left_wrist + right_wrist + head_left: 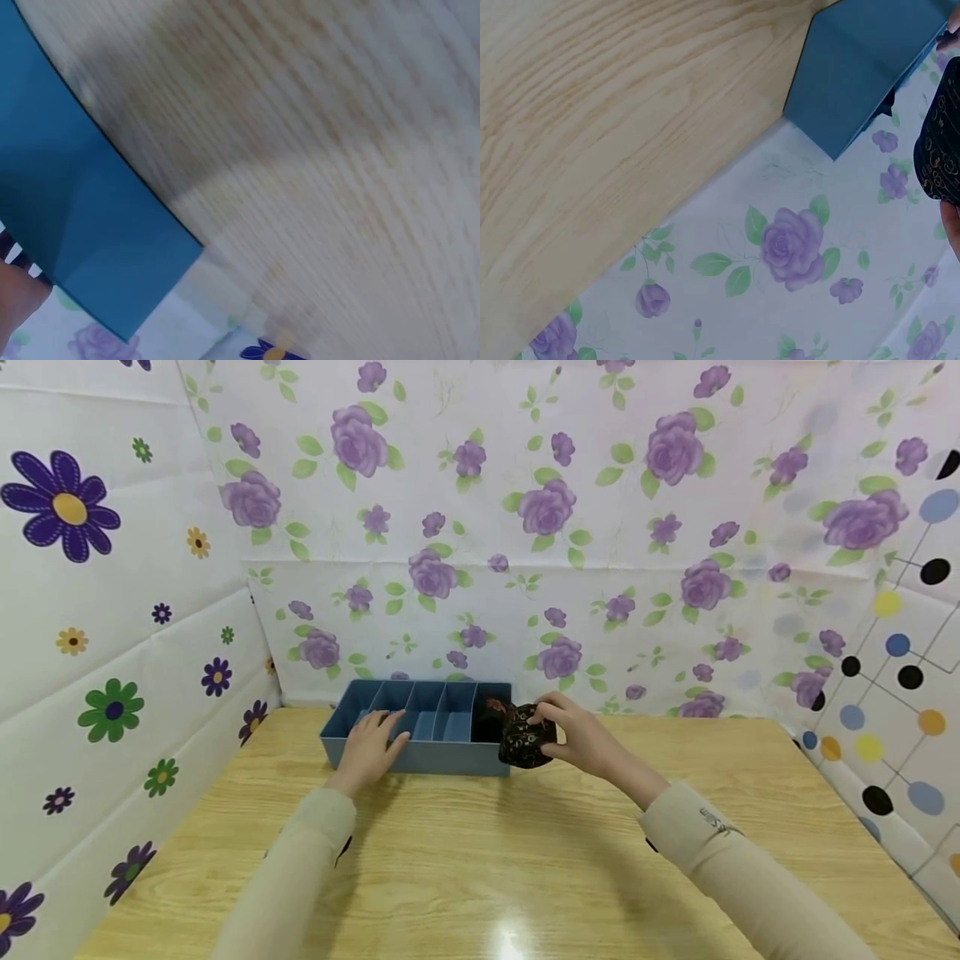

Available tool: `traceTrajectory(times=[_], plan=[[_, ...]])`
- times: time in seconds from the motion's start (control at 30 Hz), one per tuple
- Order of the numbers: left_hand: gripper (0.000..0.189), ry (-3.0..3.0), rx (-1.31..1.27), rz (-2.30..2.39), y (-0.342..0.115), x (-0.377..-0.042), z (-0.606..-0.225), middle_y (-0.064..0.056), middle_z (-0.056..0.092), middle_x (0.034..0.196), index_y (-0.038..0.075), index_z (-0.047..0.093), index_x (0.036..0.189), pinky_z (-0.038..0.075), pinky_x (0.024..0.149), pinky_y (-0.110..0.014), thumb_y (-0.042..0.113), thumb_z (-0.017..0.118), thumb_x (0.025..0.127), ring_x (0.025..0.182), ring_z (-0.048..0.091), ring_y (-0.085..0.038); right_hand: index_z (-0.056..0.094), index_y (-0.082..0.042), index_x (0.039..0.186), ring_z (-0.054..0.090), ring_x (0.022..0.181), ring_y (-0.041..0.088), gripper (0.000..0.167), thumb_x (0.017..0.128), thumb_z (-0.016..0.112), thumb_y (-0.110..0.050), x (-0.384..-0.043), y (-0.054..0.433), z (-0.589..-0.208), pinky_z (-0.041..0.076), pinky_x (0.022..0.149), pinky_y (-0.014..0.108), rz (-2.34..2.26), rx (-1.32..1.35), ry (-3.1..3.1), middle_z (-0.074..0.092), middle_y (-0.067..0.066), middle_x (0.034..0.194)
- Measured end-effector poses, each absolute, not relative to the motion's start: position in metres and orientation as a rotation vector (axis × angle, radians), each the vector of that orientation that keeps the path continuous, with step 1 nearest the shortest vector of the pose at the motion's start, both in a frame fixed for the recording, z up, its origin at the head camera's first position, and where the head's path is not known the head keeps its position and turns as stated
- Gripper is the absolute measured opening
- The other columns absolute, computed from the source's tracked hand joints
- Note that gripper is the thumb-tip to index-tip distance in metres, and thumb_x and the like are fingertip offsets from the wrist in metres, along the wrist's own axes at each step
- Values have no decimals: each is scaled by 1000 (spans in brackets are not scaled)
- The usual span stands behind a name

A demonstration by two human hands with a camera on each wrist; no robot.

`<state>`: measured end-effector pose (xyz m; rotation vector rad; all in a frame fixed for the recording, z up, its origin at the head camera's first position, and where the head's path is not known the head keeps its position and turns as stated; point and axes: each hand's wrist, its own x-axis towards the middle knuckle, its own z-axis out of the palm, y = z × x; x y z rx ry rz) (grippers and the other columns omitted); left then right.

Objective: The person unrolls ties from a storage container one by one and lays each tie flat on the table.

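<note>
Left hand, from the head: here's the left hand (367, 750) at the box's left end, palm down, fingers spread with the thumb standing apart, lying over the front rim and the compartments there.
Right hand, from the head: over on the other side, the right hand (573, 739) pinches a dark patterned cloth (528, 745) between thumb and fingers.
Dark cloth, from the head: it's up at the box's right end, overlapping the front corner, with small light figures on black.
Blue box, from the head: the blue box (442, 758) sits towards the back of the wooden table (465, 860), five compartments in a row; black and a touch of red (491, 720) show in the rightmost, and whether that's the same cloth I can't tell.
Walls, from the head: purple roses on the back sheet (540, 510), big daisies on the left sheet (112, 610), coloured dots on the right sheet (900, 693).
Box wall, from the left wrist: blue fills the left side against the wood grain; just a slice of hand at the lower left edge.
Cloth, from the right wrist: there it is at the right edge, a fingertip against its lower end, the box's end near it, a black tip poking past the rim.
</note>
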<state>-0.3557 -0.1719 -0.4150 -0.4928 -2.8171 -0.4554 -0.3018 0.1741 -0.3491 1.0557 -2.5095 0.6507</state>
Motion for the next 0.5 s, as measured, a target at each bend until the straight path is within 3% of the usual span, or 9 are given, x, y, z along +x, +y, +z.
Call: traceTrajectory(times=[0.2, 0.5], plan=[[48, -2794, -545, -444, -167, -352, -410, -22, 41, 141, 10, 44, 141, 37, 102, -60, 34, 48, 99, 129, 40, -42, 62, -7, 103, 59, 88, 21, 29, 77, 74, 0, -292, 181, -358, 50, 66, 31, 677, 1054, -2483, 53, 13, 120], [46, -2739, -659, -556, -155, -338, -400, -19, 48, 136, 10, 48, 138, 43, 98, -56, 27, 54, 97, 123, 47, -39, 62, -7, 102, 57, 108, 34, 31, 75, 74, 4, -282, 194, -366, 53, 77, 42, 732, 1014, -2448, 53, 17, 122]])
